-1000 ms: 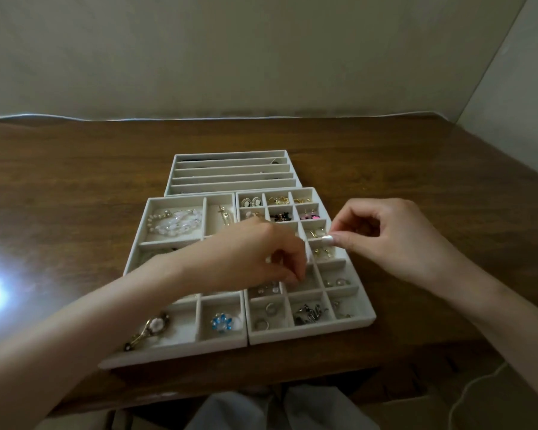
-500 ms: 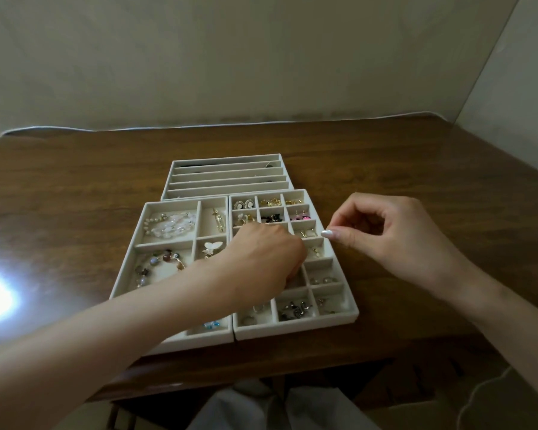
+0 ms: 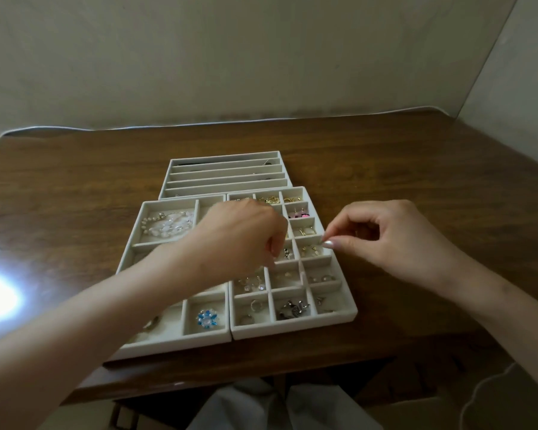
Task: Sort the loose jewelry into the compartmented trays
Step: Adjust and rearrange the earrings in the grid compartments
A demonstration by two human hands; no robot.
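Reaching across grid tray (image 3: 292, 332), left hand (image 3: 243, 240) dips curled fingers (image 3: 275, 243) into middle cell, likely to seat or lift small piece; tips hidden, cannot tell if anything held. Right hand (image 3: 395, 243) hovers at tray's right rim, thumb and forefinger pinched tip to tip, perhaps on something tiny; too small to tell. Earrings (image 3: 308, 250) lie in cell just beside that pinch. 3 trays abut on desk (image 3: 416, 169), keeping cells within reach.

The left forearm reaches in from the lower left, and the left grip (image 3: 243, 237) is back-up with its fingers (image 3: 272, 257) curled downward; what they hold, if anything, is hidden. The right grip (image 3: 385, 240) hovers, thumb (image 3: 333, 244) pressed to the forefinger tip, the other fingers curled in.
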